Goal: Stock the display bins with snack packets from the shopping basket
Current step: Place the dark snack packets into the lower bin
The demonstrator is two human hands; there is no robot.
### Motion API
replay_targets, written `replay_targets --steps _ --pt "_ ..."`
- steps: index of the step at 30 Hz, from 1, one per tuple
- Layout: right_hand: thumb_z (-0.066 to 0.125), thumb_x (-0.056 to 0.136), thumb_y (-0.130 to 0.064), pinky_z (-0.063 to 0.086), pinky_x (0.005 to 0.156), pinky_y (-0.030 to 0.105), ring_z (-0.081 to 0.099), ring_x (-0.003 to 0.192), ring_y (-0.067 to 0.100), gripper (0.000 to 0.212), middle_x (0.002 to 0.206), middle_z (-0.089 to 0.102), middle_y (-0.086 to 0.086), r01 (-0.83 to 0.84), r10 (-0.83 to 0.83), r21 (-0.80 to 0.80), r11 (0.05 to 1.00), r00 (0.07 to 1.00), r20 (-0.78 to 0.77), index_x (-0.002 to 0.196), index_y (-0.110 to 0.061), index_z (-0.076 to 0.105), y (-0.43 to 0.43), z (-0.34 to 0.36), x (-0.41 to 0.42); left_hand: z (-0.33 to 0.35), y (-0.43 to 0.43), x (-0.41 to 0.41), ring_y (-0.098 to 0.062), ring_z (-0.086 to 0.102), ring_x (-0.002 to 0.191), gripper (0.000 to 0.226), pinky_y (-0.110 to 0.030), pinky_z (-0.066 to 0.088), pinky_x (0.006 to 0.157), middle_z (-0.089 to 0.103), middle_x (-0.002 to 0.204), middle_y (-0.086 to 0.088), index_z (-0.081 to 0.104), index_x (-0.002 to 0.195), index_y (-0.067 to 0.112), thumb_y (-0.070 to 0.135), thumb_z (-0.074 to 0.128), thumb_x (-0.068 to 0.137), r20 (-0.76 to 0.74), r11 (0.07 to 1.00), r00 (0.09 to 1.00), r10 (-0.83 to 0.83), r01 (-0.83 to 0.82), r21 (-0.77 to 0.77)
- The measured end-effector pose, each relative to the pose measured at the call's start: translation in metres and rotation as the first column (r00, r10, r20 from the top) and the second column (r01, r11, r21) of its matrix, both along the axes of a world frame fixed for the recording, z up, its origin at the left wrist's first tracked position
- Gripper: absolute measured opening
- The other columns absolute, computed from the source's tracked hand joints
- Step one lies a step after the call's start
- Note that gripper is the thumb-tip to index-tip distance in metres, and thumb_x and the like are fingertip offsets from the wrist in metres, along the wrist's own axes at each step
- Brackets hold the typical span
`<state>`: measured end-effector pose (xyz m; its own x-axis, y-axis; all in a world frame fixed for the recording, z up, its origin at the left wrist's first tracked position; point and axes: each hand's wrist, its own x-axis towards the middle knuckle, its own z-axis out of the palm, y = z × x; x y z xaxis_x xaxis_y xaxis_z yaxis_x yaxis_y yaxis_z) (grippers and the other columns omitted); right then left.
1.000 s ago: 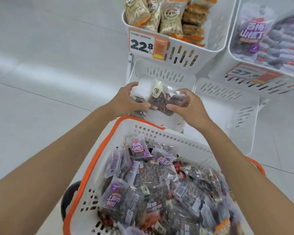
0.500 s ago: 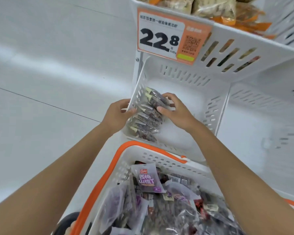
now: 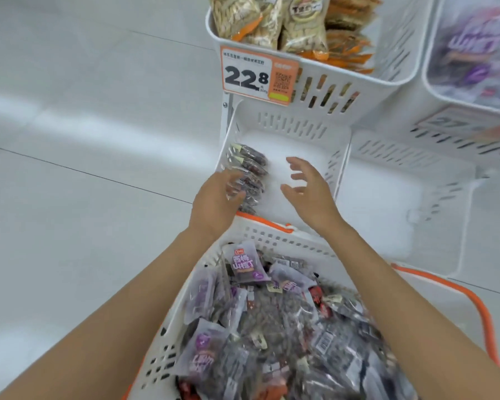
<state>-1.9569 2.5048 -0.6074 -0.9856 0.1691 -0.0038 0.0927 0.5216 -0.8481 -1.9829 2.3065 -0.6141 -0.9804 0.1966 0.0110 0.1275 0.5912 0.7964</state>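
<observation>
Snack packets (image 3: 250, 168) are stacked on edge against the left wall of the lower display bin (image 3: 337, 168). Left hand (image 3: 215, 200) is laid against the stack, fingers (image 3: 223, 180) extended, nothing gripped. Right hand (image 3: 311, 192) is held over the bin floor, fingers spread, empty. Shopping basket (image 3: 272, 235), filled with packets, is recorded at the bin's near edge.

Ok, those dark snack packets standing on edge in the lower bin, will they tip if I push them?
Likely yes: the packets stand on edge against the lower bin's left wall, with bare floor on their right, so a sideways push could topple them. Their glossy clear film suggests they are floppy and somewhat slippery.
</observation>
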Motion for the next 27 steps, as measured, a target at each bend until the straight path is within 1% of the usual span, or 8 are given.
replay_targets --steps 3,6,9,11,17,22,25,27 --pt "0.056 0.093 -0.005 0.047 0.076 0.012 0.057 0.092 0.001 0.033 0.114 0.06 -0.009 -0.019 0.019 0.012 1.0 1.0 -0.022 0.121 -0.022 0.058 -0.005 0.016 0.081 0.01 0.003 0.039 -0.011 0.057 0.094 0.029 -0.014 0.044 0.085 0.066 0.111 -0.001 0.064 0.12 0.016 0.013 0.066 0.092 -0.009 0.994 0.995 -0.103 0.103 0.025" --pt "0.058 0.094 -0.009 0.05 0.08 0.022 0.058 0.086 0.003 0.023 0.106 0.062 -0.009 -0.071 0.056 0.075 0.995 0.982 0.181 0.11 -0.026 0.06 -0.004 -0.001 0.147 0.012 -0.008 0.072 -0.009 0.051 0.096 0.026 -0.016 0.035 0.09 0.062 0.106 0.006 0.066 0.116 0.018 0.013 0.067 0.091 -0.146 0.989 0.981 -0.131 0.119 -0.091" --pt "0.062 0.095 -0.027 0.045 0.091 0.023 0.054 0.1 0.005 0.034 0.121 0.055 -0.009 -0.238 0.141 0.14 0.961 0.859 0.492 0.128 -0.022 0.054 -0.004 -0.029 0.188 0.008 -0.023 0.1 -0.011 0.056 0.08 0.022 -0.023 0.048 0.08 0.063 0.105 0.004 0.065 0.108 0.02 0.01 0.068 0.09 0.012 0.99 0.992 -0.125 0.124 0.069" --pt "0.063 0.093 -0.036 0.042 0.099 0.026 0.052 0.115 0.01 0.048 0.132 0.051 -0.007 -0.328 0.211 0.124 0.936 0.808 0.55 0.136 -0.02 0.05 -0.012 -0.044 0.204 0.003 -0.032 0.115 -0.008 0.058 0.073 0.02 -0.021 0.051 0.069 0.063 0.103 0.007 0.064 0.106 0.023 0.012 0.068 0.09 0.131 0.989 0.982 -0.135 0.126 0.075" --pt "0.07 0.088 -0.038 0.048 0.089 0.029 0.057 0.1 0.015 0.066 0.113 0.058 -0.001 -0.302 0.286 -0.076 0.95 0.752 0.593 0.144 -0.016 0.042 -0.08 -0.072 0.214 -0.009 -0.05 0.143 -0.014 0.066 0.08 0.021 -0.03 0.055 0.076 0.066 0.097 0.007 0.067 0.102 0.028 0.015 0.071 0.087 0.275 0.992 0.954 -0.123 0.11 0.062" --pt "0.07 0.09 -0.024 0.045 0.087 0.028 0.055 0.093 0.015 0.022 0.106 0.059 0.0 -0.401 0.311 0.044 0.915 0.77 0.558 0.107 -0.011 0.066 -0.09 -0.075 0.218 -0.007 -0.06 0.154 -0.013 0.061 0.081 0.02 -0.018 0.051 0.074 0.067 0.094 0.001 0.067 0.105 0.017 0.007 0.069 0.088 0.337 0.991 0.933 -0.128 0.11 0.073" --pt "0.061 0.095 -0.019 0.048 0.076 0.022 0.062 0.088 0.012 0.005 0.108 0.062 -0.009 -0.212 0.194 -0.002 0.977 0.89 0.412 0.1 -0.018 0.062 -0.06 -0.043 0.22 0.0 -0.056 0.156 -0.014 0.06 0.079 0.004 -0.025 0.049 0.076 0.065 0.083 0.004 0.066 0.096 0.015 0.014 0.063 0.093 0.312 0.997 0.947 -0.076 0.073 0.022" --pt "0.062 0.094 -0.02 0.046 0.09 0.021 0.061 0.101 0.008 0.005 0.118 0.063 -0.01 -0.087 0.087 -0.013 0.996 0.948 0.306 0.097 -0.024 0.06 -0.042 -0.016 0.217 0.008 -0.049 0.159 -0.017 0.063 0.079 0.022 -0.032 0.056 0.074 0.065 0.083 0.001 0.063 0.097 0.015 0.036 0.059 0.096 0.385 0.999 0.923 -0.007 0.021 -0.031"
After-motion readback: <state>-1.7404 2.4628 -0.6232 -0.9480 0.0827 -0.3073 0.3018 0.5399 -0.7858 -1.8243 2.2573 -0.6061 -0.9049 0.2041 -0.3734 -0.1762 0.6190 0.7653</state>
